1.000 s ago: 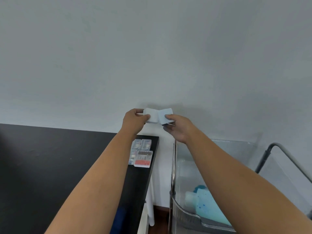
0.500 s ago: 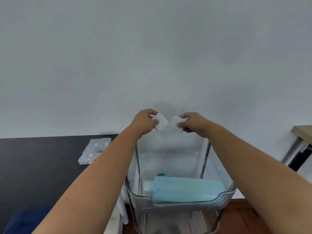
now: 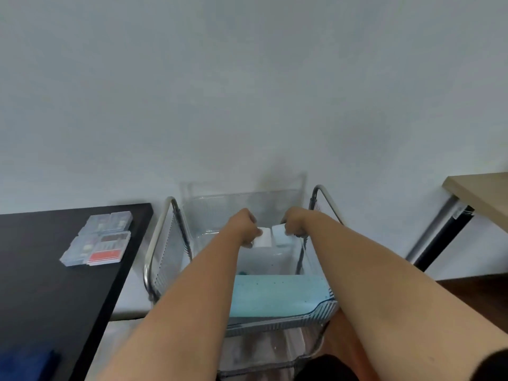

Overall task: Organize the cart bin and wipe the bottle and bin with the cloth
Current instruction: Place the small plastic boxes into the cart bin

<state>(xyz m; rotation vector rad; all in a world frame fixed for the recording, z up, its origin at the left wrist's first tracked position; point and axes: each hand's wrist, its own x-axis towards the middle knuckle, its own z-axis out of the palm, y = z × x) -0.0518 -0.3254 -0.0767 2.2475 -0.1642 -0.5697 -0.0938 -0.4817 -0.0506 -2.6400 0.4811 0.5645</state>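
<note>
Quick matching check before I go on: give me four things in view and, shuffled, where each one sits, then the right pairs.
Things:
1. clear parts cases
2. teal pack
3. left white block
4. wooden tabletop

Places:
A. in the left hand, over the cart bin
B. far right edge of view
C. on the black table
D. lying inside the cart bin

Pairs: 1-C, 2-D, 3-A, 4-B

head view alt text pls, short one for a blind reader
Left hand and right hand each hold a small white block over a clear cart bin containing a light blue cloth.
</note>
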